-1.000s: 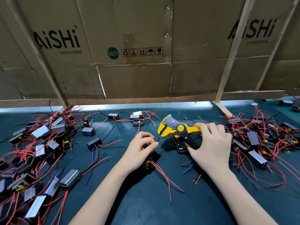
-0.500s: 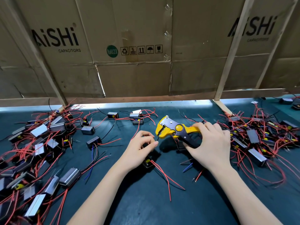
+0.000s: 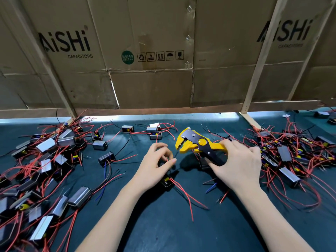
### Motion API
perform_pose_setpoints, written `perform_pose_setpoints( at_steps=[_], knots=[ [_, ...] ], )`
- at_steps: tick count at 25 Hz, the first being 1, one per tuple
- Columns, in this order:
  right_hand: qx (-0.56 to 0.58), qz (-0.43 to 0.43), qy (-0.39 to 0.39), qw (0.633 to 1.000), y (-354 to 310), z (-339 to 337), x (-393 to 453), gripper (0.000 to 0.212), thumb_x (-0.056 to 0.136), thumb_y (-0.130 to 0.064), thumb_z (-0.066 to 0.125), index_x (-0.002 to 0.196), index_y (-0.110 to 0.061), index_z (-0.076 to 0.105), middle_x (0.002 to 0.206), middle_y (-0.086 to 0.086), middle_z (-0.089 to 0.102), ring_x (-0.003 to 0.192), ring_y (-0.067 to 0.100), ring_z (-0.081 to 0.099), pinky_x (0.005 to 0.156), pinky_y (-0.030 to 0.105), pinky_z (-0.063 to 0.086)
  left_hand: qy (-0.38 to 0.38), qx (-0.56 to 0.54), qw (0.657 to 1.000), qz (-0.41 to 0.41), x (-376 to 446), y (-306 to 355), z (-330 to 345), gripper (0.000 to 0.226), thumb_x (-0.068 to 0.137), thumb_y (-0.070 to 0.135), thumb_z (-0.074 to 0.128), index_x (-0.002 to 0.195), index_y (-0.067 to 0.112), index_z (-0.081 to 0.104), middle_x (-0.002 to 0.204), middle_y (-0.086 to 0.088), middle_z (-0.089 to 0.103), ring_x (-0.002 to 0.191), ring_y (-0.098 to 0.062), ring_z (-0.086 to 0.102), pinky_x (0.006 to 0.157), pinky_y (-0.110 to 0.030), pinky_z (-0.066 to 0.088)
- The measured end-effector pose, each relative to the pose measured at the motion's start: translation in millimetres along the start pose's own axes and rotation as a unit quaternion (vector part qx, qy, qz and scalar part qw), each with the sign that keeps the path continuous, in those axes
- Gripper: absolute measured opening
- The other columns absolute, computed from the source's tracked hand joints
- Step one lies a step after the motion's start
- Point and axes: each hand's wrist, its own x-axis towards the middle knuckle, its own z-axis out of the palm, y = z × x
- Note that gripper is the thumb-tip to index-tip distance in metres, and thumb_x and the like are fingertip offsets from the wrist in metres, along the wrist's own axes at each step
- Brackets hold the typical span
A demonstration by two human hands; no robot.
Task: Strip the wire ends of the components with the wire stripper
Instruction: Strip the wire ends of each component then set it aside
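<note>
Flattened cardboard boxes (image 3: pixel 154 51) printed "AiSHi CAPACITORS" make up the whole back wall, propped behind pale wooden slats (image 3: pixel 258 66), and below them runs a dark green bench mat (image 3: pixel 163 224). Only one view, from the head camera, so that's all I've got.

Left side of the mat has a big tangled pile of components (image 3: pixel 41 160), small black and silver boxes with red wires going everywhere, plus a few loose ones nearer the middle. Another pile (image 3: pixel 291 153) sits on the right, same mess.

Right hand (image 3: pixel 238 164) is wrapped round the handles of the yellow wire stripper (image 3: pixel 196 142), which is held just above the mat, in the middle, with its head pointing left and its jaws parted.

Left hand (image 3: pixel 154 166) has thumb and fingers curled in a pinch on a thin wire end, though it's blurry so I can't tell which wire exactly. That pinch sits just left of the stripper's mouth, close but not inside it. Under that wrist lies a small black component (image 3: pixel 168 180) with a yellow bit on it, and its red wires (image 3: pixel 187 195) trail out toward the near edge of the mat. A short blue wire (image 3: pixel 211 187) lies on the mat below the right hand.
</note>
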Motion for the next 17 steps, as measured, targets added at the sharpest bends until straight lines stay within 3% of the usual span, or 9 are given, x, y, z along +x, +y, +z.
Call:
perform_pose_setpoints(
  at_steps=[2,4,5,7,9,10,12,14,17],
  knots=[
    [-0.028,0.015,0.000,1.000,2,2,-1,0.053,0.062,-0.057,0.076,0.095,-0.017,0.065,0.083,0.003,0.061,0.079,0.030,0.057,0.074,0.039,0.030,0.040,0.074,0.996,-0.021,-2,-2,-5,0.059,0.076,0.051,0.076,0.123,0.028,0.048,0.132,0.012,0.034,0.091,-0.009,0.059,0.082,-0.030,0.046],
    [-0.030,0.033,0.010,0.999,5,4,0,0.056,0.061,-0.053,0.080,0.099,-0.016,0.065,0.087,0.005,0.060,0.084,0.031,0.054,0.074,0.039,0.031,0.091,0.128,0.985,-0.070,-2,-2,-11,0.095,0.060,0.066,0.077,0.137,0.033,0.031,0.131,0.011,0.035,0.091,-0.014,0.058,0.083,-0.035,0.048],
    [-0.027,0.038,0.013,0.999,7,4,1,0.056,0.060,-0.051,0.081,0.100,-0.015,0.065,0.088,0.005,0.060,0.085,0.032,0.053,0.074,0.039,0.031,0.115,0.144,0.979,-0.091,-2,-1,-14,0.098,0.057,0.069,0.077,0.135,0.035,0.030,0.126,0.010,0.042,0.090,-0.015,0.056,0.082,-0.037,0.049],
    [-0.021,0.044,0.012,0.999,8,4,1,0.057,0.058,-0.047,0.085,0.100,-0.015,0.065,0.089,0.006,0.061,0.087,0.032,0.053,0.073,0.039,0.031,0.139,0.149,0.973,-0.106,-1,-3,-15,0.078,0.058,0.065,0.080,0.119,0.033,0.041,0.097,0.014,0.059,0.084,-0.012,0.058,0.077,-0.034,0.048],
    [-0.019,0.043,0.011,0.999,7,4,1,0.057,0.056,-0.045,0.087,0.100,-0.015,0.066,0.090,0.006,0.061,0.087,0.033,0.053,0.073,0.040,0.033,0.137,0.082,0.983,-0.088,0,-1,-10,0.050,0.065,0.047,0.085,0.102,0.028,0.056,0.072,0.013,0.064,0.069,-0.002,0.061,0.071,-0.026,0.047],
    [-0.020,0.039,0.010,0.999,6,4,1,0.057,0.056,-0.045,0.086,0.100,-0.015,0.066,0.090,0.006,0.061,0.087,0.033,0.053,0.073,0.040,0.033,0.127,0.034,0.989,-0.071,1,0,-7,0.042,0.068,0.039,0.086,0.100,0.026,0.062,0.071,0.012,0.065,0.062,-0.001,0.060,0.069,-0.020,0.046],
    [-0.020,0.031,0.010,0.999,3,4,0,0.056,0.056,-0.045,0.086,0.100,-0.015,0.065,0.090,0.006,0.061,0.087,0.033,0.053,0.073,0.040,0.033,0.090,-0.038,0.995,-0.033,0,4,-4,0.043,0.075,0.034,0.083,0.112,0.027,0.063,0.090,0.011,0.067,0.060,-0.003,0.060,0.068,-0.013,0.046],
    [-0.018,0.028,0.012,0.999,2,5,-1,0.057,0.056,-0.045,0.086,0.100,-0.015,0.066,0.090,0.006,0.061,0.087,0.033,0.054,0.073,0.040,0.033,0.066,-0.067,0.995,-0.020,-1,8,-5,0.052,0.084,0.039,0.073,0.131,0.034,0.051,0.118,0.011,0.059,0.071,-0.008,0.066,0.078,-0.022,0.051],
    [-0.008,0.034,0.011,0.999,3,5,-1,0.057,0.056,-0.045,0.086,0.100,-0.016,0.066,0.090,0.005,0.061,0.088,0.032,0.054,0.074,0.040,0.033,0.175,0.021,0.983,-0.052,-2,9,-15,0.074,0.083,0.045,0.072,0.144,0.032,0.034,0.133,0.014,0.041,0.066,-0.004,0.064,0.076,-0.033,0.049]
  ],
)
